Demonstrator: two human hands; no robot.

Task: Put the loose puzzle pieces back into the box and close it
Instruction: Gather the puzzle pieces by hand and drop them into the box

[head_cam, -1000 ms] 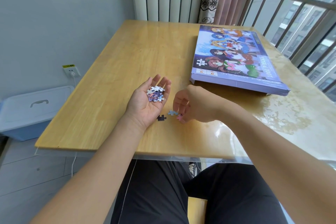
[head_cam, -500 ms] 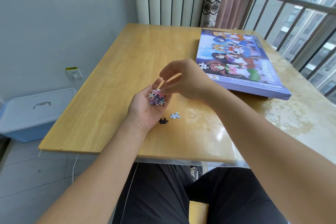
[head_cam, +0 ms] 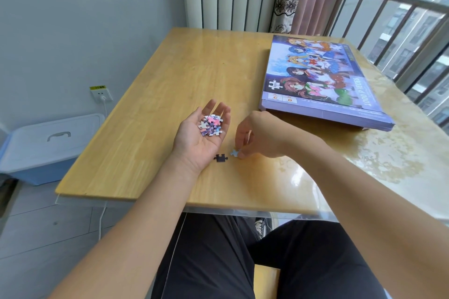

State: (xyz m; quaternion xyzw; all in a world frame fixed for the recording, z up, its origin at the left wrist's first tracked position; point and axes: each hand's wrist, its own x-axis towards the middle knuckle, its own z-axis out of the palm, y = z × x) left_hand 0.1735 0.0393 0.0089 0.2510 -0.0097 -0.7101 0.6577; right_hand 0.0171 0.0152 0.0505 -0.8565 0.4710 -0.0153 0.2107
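My left hand [head_cam: 197, 139] lies palm up on the wooden table [head_cam: 170, 80], its fingers relaxed, carrying a small heap of puzzle pieces [head_cam: 211, 125]. Just right of it my right hand [head_cam: 257, 139] reaches down and pinches a light blue piece [head_cam: 234, 152] at the table surface. A dark piece [head_cam: 220, 158] lies loose on the table between the two hands. The flat purple puzzle box [head_cam: 323, 85], with cartoon figures printed on its lid, lies shut at the right of the table, beyond my right hand.
A pale blue storage bin [head_cam: 46, 145] with a white lid stands on the floor left of the table, under a wall socket [head_cam: 101, 94]. A radiator and curtains are behind the table, a barred window at the right. My dark-trousered legs are under the near edge.
My right hand dropped a pink piece into my left palm, then came back down to the table and now pinches the light blue piece. My left hand stayed in place.
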